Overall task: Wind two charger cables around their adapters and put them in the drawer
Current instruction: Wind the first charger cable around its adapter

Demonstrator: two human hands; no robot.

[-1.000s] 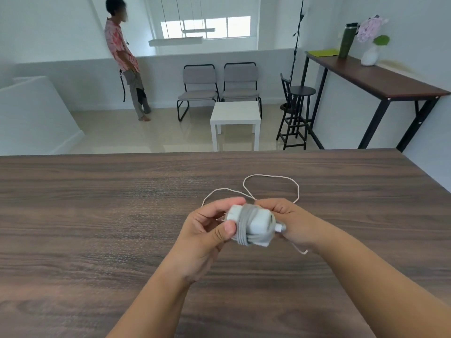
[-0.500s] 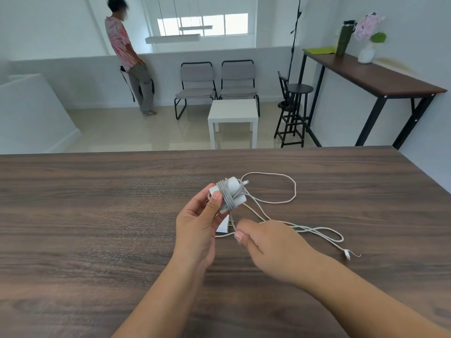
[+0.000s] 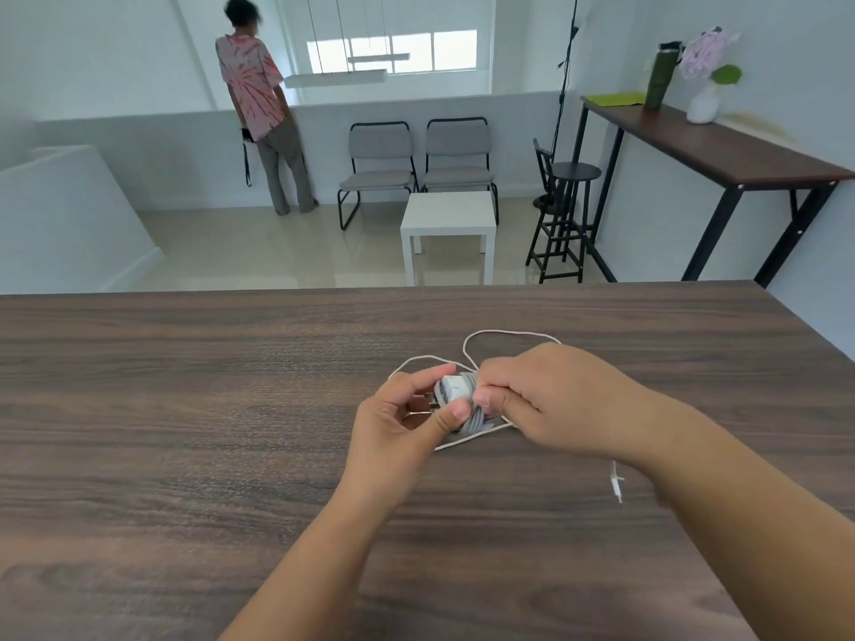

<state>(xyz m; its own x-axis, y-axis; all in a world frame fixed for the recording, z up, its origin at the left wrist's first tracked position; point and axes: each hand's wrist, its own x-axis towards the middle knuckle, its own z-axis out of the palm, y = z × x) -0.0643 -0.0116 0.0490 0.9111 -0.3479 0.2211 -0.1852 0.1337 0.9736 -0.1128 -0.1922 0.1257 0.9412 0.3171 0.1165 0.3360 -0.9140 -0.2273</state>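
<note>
Your left hand pinches the white charger adapter between thumb and fingers, just above the wooden table. Your right hand is closed around the white cable directly beside the adapter, where several turns are already wound around its body. Behind both hands the loose cable makes two loops on the table. Its connector end lies near your right forearm, on the side towards you.
</note>
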